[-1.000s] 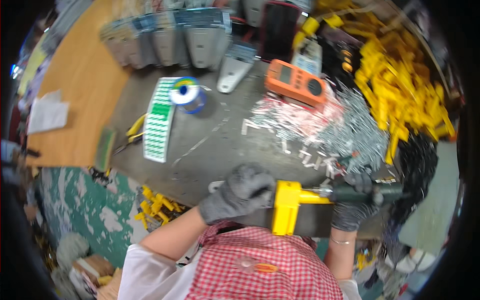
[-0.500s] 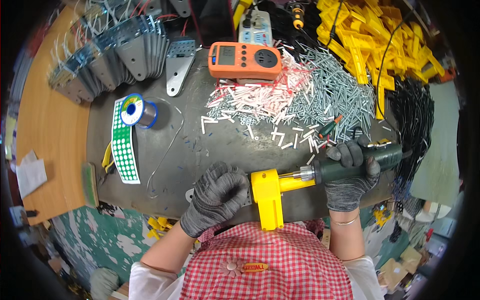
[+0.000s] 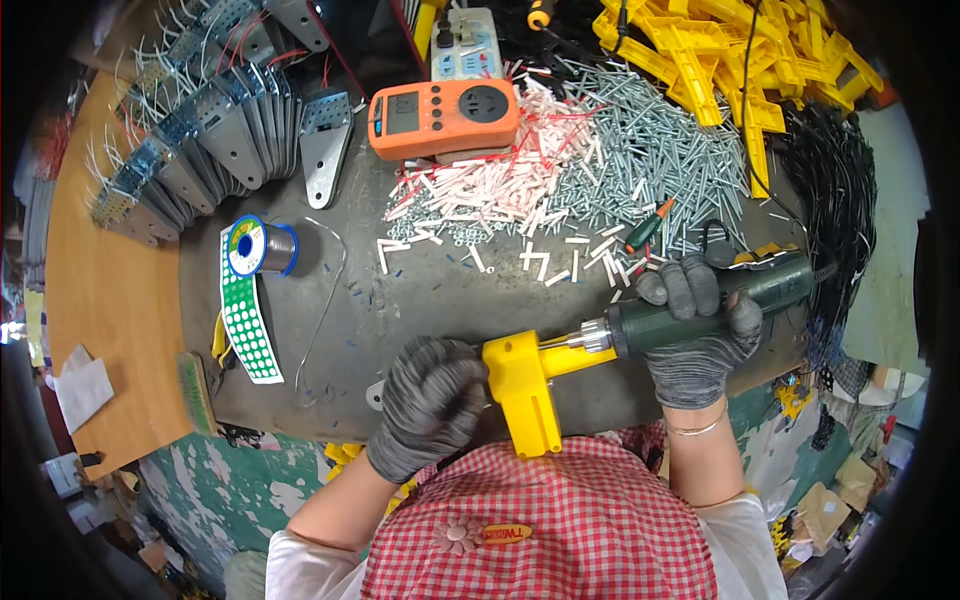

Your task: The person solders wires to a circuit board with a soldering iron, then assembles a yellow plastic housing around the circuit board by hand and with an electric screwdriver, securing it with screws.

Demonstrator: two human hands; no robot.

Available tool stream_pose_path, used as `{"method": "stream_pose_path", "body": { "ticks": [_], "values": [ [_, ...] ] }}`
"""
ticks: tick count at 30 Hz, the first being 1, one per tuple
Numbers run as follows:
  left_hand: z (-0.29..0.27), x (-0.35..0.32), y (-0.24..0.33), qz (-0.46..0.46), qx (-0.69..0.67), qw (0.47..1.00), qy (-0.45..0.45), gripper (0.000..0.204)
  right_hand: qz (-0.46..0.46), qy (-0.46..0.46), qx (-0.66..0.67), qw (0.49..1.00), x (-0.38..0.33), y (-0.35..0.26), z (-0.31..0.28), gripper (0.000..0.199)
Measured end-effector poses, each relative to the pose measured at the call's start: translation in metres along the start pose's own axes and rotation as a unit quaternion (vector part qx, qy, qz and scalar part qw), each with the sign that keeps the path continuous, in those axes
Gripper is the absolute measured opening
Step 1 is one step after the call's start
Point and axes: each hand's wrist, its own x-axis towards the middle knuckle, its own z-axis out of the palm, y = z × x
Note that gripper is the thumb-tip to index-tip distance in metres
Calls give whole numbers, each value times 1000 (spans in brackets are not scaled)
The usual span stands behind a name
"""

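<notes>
My right hand (image 3: pixel 698 330), in a grey knit glove, is wrapped round a dark green electric screwdriver (image 3: pixel 655 325). The tool's silver nose and thin bit point left along the arm of a yellow plastic part (image 3: pixel 520 390). That part sits at the table's near edge, its lower end over my apron. Directly left of it, my gloved left hand (image 3: pixel 430 405) is closed with curled fingers; what they hold is hidden. From under the left hand pokes the rounded end of a grey metal plate (image 3: pixel 375 396).
White sleeves, screws (image 3: pixel 650 150) and washers lie heaped beyond the hands, with a green-handled screwdriver (image 3: pixel 650 226). Behind stands an orange meter (image 3: pixel 440 118). Yellow parts (image 3: pixel 700 60) and black cables (image 3: pixel 825 200) fill the right. Metal brackets (image 3: pixel 215 135), a solder spool (image 3: pixel 262 247) and green dot stickers (image 3: pixel 250 325) lie left.
The view has shifted, and the table things appear a little further left. The left hand's fingers have curled closer against the yellow part. The right hand keeps its grip on the electric screwdriver.
</notes>
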Motion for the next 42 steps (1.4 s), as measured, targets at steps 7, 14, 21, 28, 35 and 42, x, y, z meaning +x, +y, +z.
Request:
{"method": "stream_pose_path", "body": {
  "ticks": [7,14,21,28,35,42],
  "values": [
    [-3,69,-23,-75,89,989,-90,18,-16,-22,-14,1000,-12,-29,0,30],
    [5,98,-46,-3,195,960,-201,19,-11,58,-8,998,-36,-15,-1,28],
    [-4,94,-22,150,276,933,-174,15,-4,44,-4,999,-35,-7,-2,36],
    [-12,-30,7,-190,-80,977,47,24,5,45,5,999,-34,-3,-4,35],
    [1,-36,-9,-43,-103,994,11,31,6,23,3,1000,-30,-4,-1,33],
    [-4,-31,-10,-1,-102,995,-21,33,-8,50,-2,999,-34,-1,5,36]
  ]
}}
